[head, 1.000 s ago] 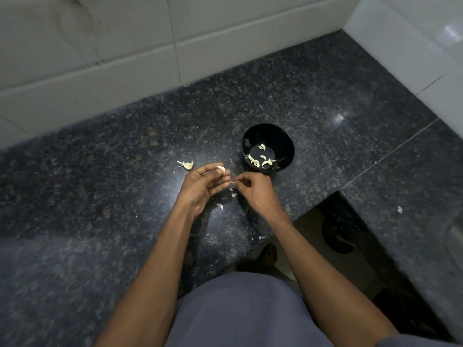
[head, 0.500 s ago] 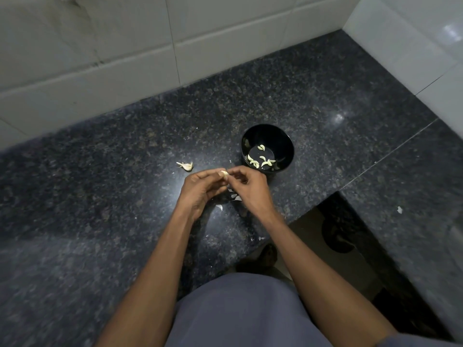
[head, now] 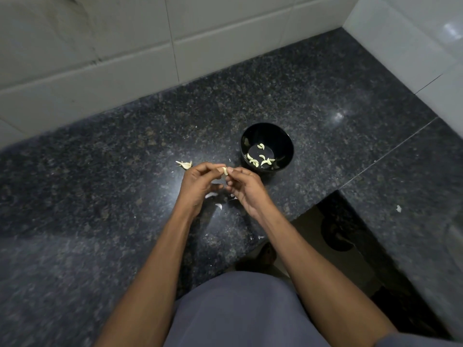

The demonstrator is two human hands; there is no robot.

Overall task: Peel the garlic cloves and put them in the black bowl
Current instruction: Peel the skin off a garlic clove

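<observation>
**Ana:** Garlic clove point(head: 225, 170) pinched right at the fingertips, both hands on it, just above the granite counter point(head: 100, 196).

**Ben:** Yes, the left hand point(head: 198, 186) curls round it from one side, thumb and forefinger closed on the clove. The right hand point(head: 246, 190) meets it from the other side, fingertips tight against the same clove.

**Ana:** And the black bowl point(head: 288, 146) sits just beyond the right hand, upright, with several peeled cloves point(head: 260, 160) lying on its bottom.

**Ben:** One unpeeled clove point(head: 185, 164) lies on the counter just beside the left hand's knuckles, apart from the bowl.

**Ana:** Bits of white skin point(head: 218, 206) scattered on the stone beneath the wrists, too. Pale tiled wall point(head: 100, 58) behind it all.
</observation>
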